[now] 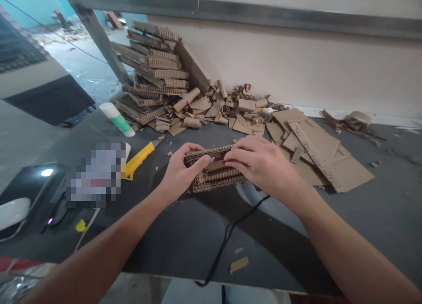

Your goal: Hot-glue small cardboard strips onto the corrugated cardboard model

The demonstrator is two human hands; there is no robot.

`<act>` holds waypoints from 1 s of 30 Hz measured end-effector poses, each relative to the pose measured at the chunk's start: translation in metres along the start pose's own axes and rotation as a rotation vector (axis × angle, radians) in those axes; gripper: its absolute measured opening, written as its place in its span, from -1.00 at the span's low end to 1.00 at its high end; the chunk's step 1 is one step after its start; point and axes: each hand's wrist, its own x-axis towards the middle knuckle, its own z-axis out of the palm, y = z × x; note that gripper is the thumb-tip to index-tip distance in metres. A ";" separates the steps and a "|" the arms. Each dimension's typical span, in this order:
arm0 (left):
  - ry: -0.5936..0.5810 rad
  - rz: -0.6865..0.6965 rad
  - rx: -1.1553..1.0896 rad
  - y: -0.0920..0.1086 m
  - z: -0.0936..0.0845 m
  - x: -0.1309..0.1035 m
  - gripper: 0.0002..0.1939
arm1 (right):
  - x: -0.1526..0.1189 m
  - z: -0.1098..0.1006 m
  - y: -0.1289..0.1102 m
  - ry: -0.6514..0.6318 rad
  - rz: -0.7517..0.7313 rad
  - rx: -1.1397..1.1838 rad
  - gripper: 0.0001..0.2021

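A small box-like frame of layered corrugated cardboard [217,177] is held between my hands just above the dark table. My left hand [183,170] grips its left end, with the thumb over the top edge and the fingers behind. My right hand [253,159] is at the right end, its fingertips pinched together over the opening. Those fingers cover part of the frame, and whatever is between them is too small to make out. Strips with ridged edges line the frame's inside.
A stack of cardboard pieces [158,71] leans at the back left beside a heap of scraps [211,108]. Flat cardboard sheets [346,172] lie at right. On the left are a yellow utility knife [140,160], a glue stick [117,119] and a white mouse [15,212]. A black cord [224,242] crosses the front.
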 end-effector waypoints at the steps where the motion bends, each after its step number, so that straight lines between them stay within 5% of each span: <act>1: 0.000 -0.002 -0.010 0.000 0.000 0.000 -0.65 | 0.000 0.000 0.000 -0.001 0.001 0.004 -0.83; 16: -0.020 -0.008 0.013 0.004 0.003 -0.003 -0.58 | 0.000 0.005 -0.001 -0.022 0.031 0.021 -0.76; 24: 0.059 -0.014 0.086 0.004 0.004 -0.001 -0.56 | 0.000 0.016 -0.007 0.019 0.030 0.006 -0.76; 30: 0.112 -0.051 0.009 0.007 0.004 0.001 -0.55 | -0.003 -0.004 0.001 0.041 0.118 0.013 -0.89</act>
